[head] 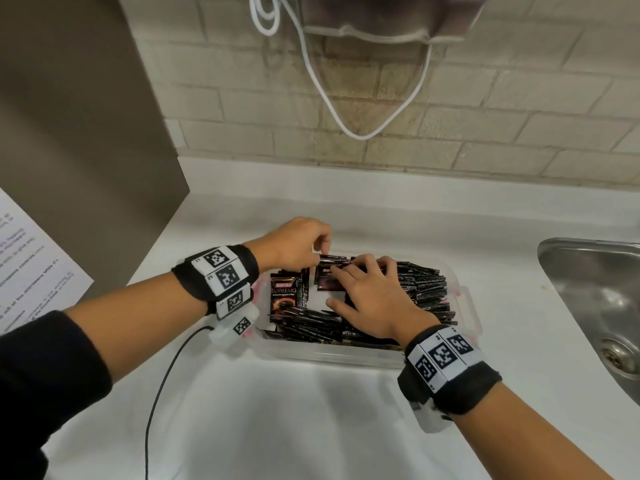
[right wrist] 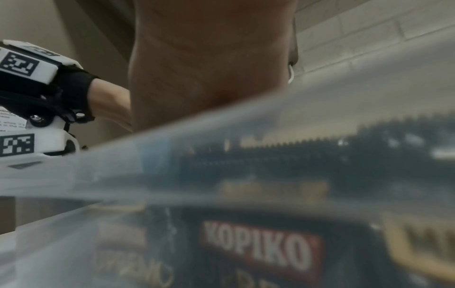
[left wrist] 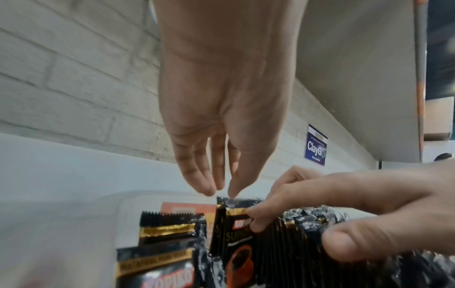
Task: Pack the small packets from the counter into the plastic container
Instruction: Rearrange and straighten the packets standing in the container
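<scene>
Clear plastic container [head: 465, 308] sat on the white surface [head: 311, 427], just left of a steel sink [head: 595, 299], below a pale brick wall [head: 485, 109]. Black Kopiko packets [head: 424, 287] filled most of it, standing on edge in tight rows along the right side and near wall; one packet [head: 284, 292] lay face-up at the left end, label readable. Left hand [head: 298, 242] hovered over the far left corner of the container, its grip a pinch: thumb and fingertips [left wrist: 209, 190] pressed together on the top edge of an upright packet [left wrist: 236, 201] at the end of the row. Right hand [head: 372, 301] lay across the rows with fingers spread and bent at the tips, index and thumb touching the same end packet; from the left wrist view its fingers [left wrist: 265, 216] curled over the packet tops, holding the row together. Right wrist view was mostly blurred by the container wall [right wrist: 270, 152], with packets [right wrist: 256, 247] seen through it. Both wrists wore black bands with white marker tags [head: 441, 356]. A black cable [head: 162, 382] trailed from the left wrist across the surface. White cord [head: 363, 133] hung looped against the wall. Printed paper sheet [head: 31, 258] lay at far left.
</scene>
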`<action>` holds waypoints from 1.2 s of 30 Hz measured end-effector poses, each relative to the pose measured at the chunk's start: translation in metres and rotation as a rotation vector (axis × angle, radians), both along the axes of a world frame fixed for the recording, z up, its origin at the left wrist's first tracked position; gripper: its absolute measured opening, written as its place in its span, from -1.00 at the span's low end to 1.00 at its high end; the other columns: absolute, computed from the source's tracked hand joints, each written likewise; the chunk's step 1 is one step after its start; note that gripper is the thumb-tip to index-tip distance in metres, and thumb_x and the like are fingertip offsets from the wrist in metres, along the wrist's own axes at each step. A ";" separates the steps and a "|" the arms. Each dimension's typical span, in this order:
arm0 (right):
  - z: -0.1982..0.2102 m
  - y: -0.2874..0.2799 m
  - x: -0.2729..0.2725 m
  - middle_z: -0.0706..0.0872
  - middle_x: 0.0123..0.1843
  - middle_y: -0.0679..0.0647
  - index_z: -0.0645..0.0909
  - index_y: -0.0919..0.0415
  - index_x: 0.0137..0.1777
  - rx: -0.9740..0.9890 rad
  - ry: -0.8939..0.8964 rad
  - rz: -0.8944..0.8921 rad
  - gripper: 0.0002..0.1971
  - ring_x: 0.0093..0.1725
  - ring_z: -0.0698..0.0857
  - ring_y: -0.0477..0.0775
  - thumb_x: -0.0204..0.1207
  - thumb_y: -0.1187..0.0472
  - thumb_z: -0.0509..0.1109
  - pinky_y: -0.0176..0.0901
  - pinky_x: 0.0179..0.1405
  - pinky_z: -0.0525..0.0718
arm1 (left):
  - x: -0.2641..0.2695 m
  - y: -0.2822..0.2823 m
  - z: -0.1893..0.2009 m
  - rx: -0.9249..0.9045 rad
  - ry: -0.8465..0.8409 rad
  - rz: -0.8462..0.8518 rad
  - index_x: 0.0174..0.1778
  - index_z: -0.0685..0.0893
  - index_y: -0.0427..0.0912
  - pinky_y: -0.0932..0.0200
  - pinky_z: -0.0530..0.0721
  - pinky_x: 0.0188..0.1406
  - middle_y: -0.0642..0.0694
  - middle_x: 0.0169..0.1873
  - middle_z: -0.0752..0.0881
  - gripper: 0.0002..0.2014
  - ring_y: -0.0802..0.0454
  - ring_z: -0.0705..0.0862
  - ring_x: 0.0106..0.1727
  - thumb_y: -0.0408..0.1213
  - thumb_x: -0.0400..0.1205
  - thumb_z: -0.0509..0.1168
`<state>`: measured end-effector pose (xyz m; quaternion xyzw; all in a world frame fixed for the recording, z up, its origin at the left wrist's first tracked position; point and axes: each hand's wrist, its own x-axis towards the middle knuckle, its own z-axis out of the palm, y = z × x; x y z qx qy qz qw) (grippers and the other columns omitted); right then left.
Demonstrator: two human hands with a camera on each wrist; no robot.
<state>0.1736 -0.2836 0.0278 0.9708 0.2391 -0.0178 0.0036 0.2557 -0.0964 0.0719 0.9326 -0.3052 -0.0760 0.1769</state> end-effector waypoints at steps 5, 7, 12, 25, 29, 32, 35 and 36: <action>0.002 0.004 -0.001 0.44 0.58 -0.02 0.23 0.08 0.68 -0.006 0.045 -0.047 -0.28 0.70 0.06 0.19 0.67 -0.34 -0.07 0.44 0.59 -0.20 | -0.002 0.017 0.006 0.281 -0.049 -0.053 -0.05 0.75 -0.03 0.05 0.59 0.07 0.06 -0.12 0.75 -0.87 -0.01 0.65 0.04 -0.25 0.55 0.33; 0.002 0.005 -0.001 0.43 0.59 -0.03 0.21 0.08 0.69 -0.003 0.055 -0.053 -0.28 0.72 0.02 0.18 0.67 -0.34 -0.08 0.47 0.59 -0.26 | -0.005 0.020 0.002 0.438 -0.104 -0.101 0.13 0.75 0.05 0.05 0.38 0.08 0.10 -0.10 0.72 -0.75 0.03 0.53 0.09 -0.15 0.54 0.36; -0.002 0.007 -0.003 0.40 0.61 -0.02 0.16 0.09 0.71 -0.006 0.069 -0.061 -0.27 0.72 0.00 0.18 0.67 -0.34 -0.08 0.49 0.60 -0.25 | -0.014 0.023 -0.009 0.611 -0.200 -0.224 0.42 0.53 0.17 0.03 0.22 0.01 0.10 -0.14 0.52 -0.47 0.06 0.29 0.00 0.03 0.50 0.38; -0.008 0.005 -0.004 0.38 0.61 -0.02 0.17 0.09 0.71 0.025 0.053 -0.060 -0.33 0.73 0.01 0.16 0.70 -0.25 -0.05 0.49 0.61 -0.23 | -0.025 -0.008 -0.009 0.989 -0.126 -0.441 0.66 0.28 0.18 0.05 0.61 -0.26 0.04 -0.05 0.44 -0.36 -0.04 0.52 -0.19 -0.22 0.67 0.32; -0.008 0.005 -0.004 0.38 0.61 -0.03 0.16 0.08 0.71 0.030 0.055 -0.063 -0.37 0.73 0.00 0.14 0.71 -0.21 -0.04 0.49 0.61 -0.22 | -0.024 -0.024 -0.013 1.119 -0.113 -0.410 0.58 0.41 0.04 0.07 0.54 -0.34 -0.08 0.21 0.61 -0.45 -0.05 0.58 -0.09 -0.17 0.65 0.37; -0.007 0.004 -0.003 0.36 0.62 -0.02 0.13 0.09 0.72 0.027 0.064 -0.061 -0.36 0.73 -0.01 0.15 0.71 -0.17 0.00 0.50 0.61 -0.22 | -0.023 -0.026 -0.016 1.121 -0.142 -0.413 0.44 0.54 -0.07 0.09 0.59 -0.26 -0.06 0.11 0.68 -0.59 -0.03 0.61 -0.10 -0.21 0.66 0.39; -0.007 0.004 -0.003 0.35 0.63 0.00 0.12 0.10 0.72 0.029 0.078 -0.061 -0.34 0.73 -0.02 0.16 0.68 -0.16 0.05 0.50 0.61 -0.24 | -0.024 -0.023 -0.017 1.083 -0.235 -0.440 0.40 0.57 -0.07 0.09 0.55 -0.29 -0.06 0.07 0.70 -0.67 -0.03 0.65 -0.10 -0.28 0.71 0.32; -0.007 0.005 -0.002 0.35 0.63 0.00 0.12 0.10 0.72 0.032 0.078 -0.064 -0.34 0.73 -0.02 0.16 0.68 -0.16 0.05 0.50 0.61 -0.24 | -0.024 -0.021 -0.016 1.065 -0.285 -0.443 0.37 0.60 -0.07 0.09 0.53 -0.31 -0.06 0.06 0.70 -0.71 -0.04 0.67 -0.09 -0.30 0.72 0.29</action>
